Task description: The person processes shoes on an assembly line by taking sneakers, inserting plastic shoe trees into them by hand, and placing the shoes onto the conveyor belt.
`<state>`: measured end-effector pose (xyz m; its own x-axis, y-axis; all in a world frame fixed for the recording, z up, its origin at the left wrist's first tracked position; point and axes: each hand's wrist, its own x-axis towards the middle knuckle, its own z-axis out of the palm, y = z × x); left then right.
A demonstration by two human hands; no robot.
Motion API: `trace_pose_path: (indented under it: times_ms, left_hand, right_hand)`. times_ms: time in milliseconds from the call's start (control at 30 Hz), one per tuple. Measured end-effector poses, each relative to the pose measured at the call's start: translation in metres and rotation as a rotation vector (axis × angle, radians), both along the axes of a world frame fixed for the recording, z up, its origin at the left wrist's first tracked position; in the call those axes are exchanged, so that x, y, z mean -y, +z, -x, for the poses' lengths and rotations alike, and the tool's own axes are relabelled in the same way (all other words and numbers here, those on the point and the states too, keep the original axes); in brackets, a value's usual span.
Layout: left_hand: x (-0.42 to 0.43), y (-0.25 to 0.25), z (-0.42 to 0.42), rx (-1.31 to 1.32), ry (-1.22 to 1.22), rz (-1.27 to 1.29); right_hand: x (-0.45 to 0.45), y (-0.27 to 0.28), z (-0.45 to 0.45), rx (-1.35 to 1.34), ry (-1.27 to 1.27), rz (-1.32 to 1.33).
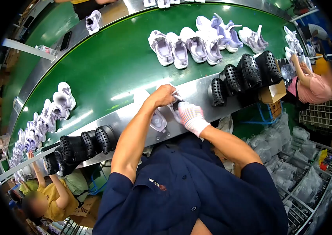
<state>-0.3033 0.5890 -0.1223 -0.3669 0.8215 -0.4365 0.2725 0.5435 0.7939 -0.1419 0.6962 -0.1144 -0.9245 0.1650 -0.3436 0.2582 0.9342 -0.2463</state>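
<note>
A white-and-lilac sneaker (172, 112) is between my two hands over the metal ledge. My bare left hand (162, 96) is closed at its upper part, fingers pinched near a strap or lace. On the opposite side, my right hand (191, 117), in a white glove with coloured stripes, wraps round the sneaker; its fingertips are partly hidden. Just left of it a second pale sneaker (158, 122) lies on the ledge, partly covered by my left forearm.
Black perforated shoe-shaped forms (251, 70) line the ledge at right, more (89, 141) at left. Several sneakers (193, 43) stand on the green belt (115, 58), others (50, 113) at left. Co-workers sit on both sides. Plastic-wrapped items (279, 149) fill a rack at right.
</note>
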Motion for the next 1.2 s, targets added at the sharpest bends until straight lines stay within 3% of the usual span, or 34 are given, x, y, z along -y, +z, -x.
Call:
trace_pose_path:
  times_ms: [67, 133, 167, 200, 267, 300, 333, 400, 633, 1000, 1100, 1200]
  left_hand:
    - [-0.003, -0.025, -0.002, -0.127, -0.037, -0.069]
    - [0.004, -0.026, -0.01, 0.01, 0.258, -0.217]
    - [0.01, -0.035, -0.023, -0.488, 0.306, -0.366]
    - [0.015, -0.017, -0.038, -0.515, 0.391, -0.309]
    - [0.022, 0.003, -0.064, -0.337, 0.605, -0.179]
    - [0.023, -0.003, -0.071, -0.178, 0.645, -0.106]
    - [0.021, -0.004, -0.078, -0.184, 0.633, 0.0]
    - [0.016, -0.002, -0.085, 0.004, 0.636, 0.134]
    - [-0.009, -0.03, -0.082, -0.225, 0.741, 0.216]
    - [-0.022, -0.026, -0.094, -0.239, 0.829, 0.249]
    - [-0.02, -0.041, -0.101, -0.303, 0.795, 0.194]
    - [-0.003, -0.053, -0.113, -0.468, 0.688, 0.025]
  right_hand:
    - [0.002, -0.025, 0.0, -0.044, 0.07, -0.095]
    - [0.002, -0.014, 0.001, -0.128, -0.004, 0.045]
    - [0.0, 0.001, -0.01, -0.2, -0.042, 0.16]
    - [-0.008, -0.007, -0.017, -0.257, -0.079, 0.174]
    - [-0.018, -0.02, -0.022, -0.174, -0.3, 0.145]
    - [-0.02, -0.032, -0.021, -0.429, -0.281, 0.187]
    - [-0.022, -0.038, -0.014, -0.426, -0.28, 0.192]
    - [-0.023, -0.045, 0.003, -0.039, -0.283, 0.293]
    - [-0.036, -0.035, 0.045, -0.032, -0.28, 0.173]
    - [-0.028, -0.036, 0.044, 0.041, -0.198, 0.108]
    - [-0.027, -0.049, 0.031, -0.123, -0.223, 0.097]
    - [-0.03, -0.045, 0.035, -0.011, -0.193, 0.073]
